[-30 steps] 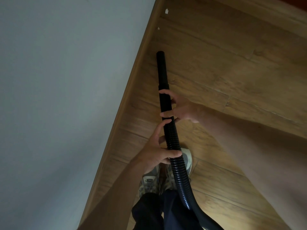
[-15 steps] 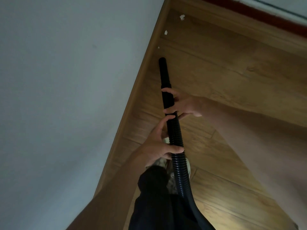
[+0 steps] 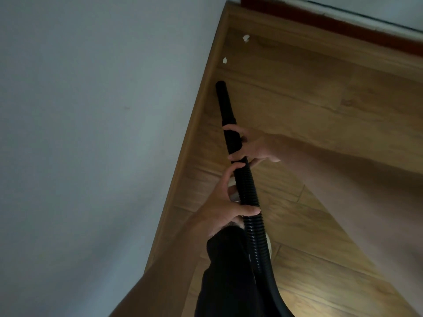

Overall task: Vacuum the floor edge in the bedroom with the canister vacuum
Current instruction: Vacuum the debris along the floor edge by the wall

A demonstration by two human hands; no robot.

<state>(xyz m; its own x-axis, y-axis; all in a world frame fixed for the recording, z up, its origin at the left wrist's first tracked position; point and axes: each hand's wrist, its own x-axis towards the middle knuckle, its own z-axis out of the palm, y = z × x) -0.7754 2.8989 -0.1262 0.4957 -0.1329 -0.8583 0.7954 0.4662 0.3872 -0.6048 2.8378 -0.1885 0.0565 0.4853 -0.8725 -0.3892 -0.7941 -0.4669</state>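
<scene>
- Your left hand (image 3: 226,202) sits just below the middle of the frame, wrapped around the ribbed black hose (image 3: 251,209). The thumb lies across it and the index finger stretches up along the ribs.
- Your right hand (image 3: 256,147) comes in from the right side and grasps the smooth cuff where the hose meets the wand (image 3: 223,101), with fingers curled over it above and below. It's right above the left hand, with barely a gap between them.
- The wand runs from that grip up toward the upper middle of the frame, and its tip ends just beside the wooden skirting board (image 3: 194,120) (too dim to tell whether the tip is actually on the floor (image 3: 332,106) or a bit off it).
- There's debris further up the frame than the tip. One white scrap (image 3: 245,38) lies near the corner at the top, and a second scrap (image 3: 225,60) lies lower, right by the skirting. Both are apart from the wand.
- The grey-blue wall (image 3: 91,110) fills pretty much the whole left half, and wood planks fill the right half.
- A dark red strip (image 3: 332,21) runs along the far edge in the upper right.
- Bottom centre is your dark trouser leg (image 3: 229,271). The hose passes down its right side, and a pale bit of shoe (image 3: 269,245) peeks out next to it.
</scene>
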